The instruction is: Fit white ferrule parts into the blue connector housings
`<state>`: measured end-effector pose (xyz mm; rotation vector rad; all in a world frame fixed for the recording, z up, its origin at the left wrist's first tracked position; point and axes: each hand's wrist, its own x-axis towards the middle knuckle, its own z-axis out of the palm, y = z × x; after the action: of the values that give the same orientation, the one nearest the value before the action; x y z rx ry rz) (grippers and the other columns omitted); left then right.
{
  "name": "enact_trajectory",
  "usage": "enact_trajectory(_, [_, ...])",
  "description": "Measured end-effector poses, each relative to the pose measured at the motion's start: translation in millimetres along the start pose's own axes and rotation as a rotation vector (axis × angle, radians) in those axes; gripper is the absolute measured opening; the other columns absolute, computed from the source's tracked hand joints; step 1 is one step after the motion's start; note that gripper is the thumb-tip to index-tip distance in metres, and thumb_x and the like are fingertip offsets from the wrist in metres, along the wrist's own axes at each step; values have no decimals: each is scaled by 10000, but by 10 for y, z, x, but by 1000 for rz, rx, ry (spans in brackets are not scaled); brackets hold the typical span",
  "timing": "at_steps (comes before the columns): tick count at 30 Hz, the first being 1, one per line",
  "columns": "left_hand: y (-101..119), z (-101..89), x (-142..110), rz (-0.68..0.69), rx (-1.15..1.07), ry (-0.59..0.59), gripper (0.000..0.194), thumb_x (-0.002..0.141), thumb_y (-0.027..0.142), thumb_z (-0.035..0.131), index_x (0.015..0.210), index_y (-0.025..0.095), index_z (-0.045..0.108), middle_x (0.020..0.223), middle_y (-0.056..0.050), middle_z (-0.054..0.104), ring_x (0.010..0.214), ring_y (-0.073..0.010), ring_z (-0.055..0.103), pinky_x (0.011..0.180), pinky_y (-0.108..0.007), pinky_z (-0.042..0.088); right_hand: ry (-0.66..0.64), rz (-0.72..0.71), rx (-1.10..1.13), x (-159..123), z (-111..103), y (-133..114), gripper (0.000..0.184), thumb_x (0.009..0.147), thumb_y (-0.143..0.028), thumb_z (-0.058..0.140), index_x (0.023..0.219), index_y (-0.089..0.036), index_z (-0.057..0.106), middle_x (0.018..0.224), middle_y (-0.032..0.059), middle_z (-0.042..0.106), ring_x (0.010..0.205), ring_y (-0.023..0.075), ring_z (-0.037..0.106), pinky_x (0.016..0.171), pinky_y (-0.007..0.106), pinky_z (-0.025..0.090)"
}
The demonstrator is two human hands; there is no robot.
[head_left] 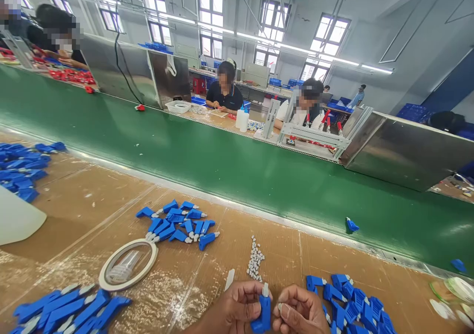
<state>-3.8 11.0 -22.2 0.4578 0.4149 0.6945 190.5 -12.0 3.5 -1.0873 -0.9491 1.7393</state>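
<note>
At the bottom edge my left hand is closed around a blue plastic clip with a white tip, held upright. My right hand sits just to its right, fingers pinched on a small white piece close to the clip. A little heap of small white pieces lies on the cardboard just beyond my hands. A pile of blue clips lies right of my right hand.
More blue clips lie in piles at centre, bottom left and far left. A round white-rimmed lid lies left of my hands. A green conveyor belt runs across; other people work at benches beyond it.
</note>
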Motion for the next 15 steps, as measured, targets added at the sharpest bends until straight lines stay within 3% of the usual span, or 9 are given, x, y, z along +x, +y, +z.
enact_trajectory(8, [20,53,-15,19,-11,7,299,659,273,879,881,109,762,797,-73,696,677,-120,655,642,-213,514,-19,-9,-28,29,-32,29,352,717,-445,865,752,-130,710,686,49,737,573,95,657,534,161,467])
enact_trajectory(15, [49,77,-13,-13,9,-33,305,729,332,830,865,68,758,775,-101,713,639,-106,661,611,-180,505,-32,17,-63,6,-18,19,377,715,-467,859,751,-125,705,646,59,741,539,95,633,547,182,469])
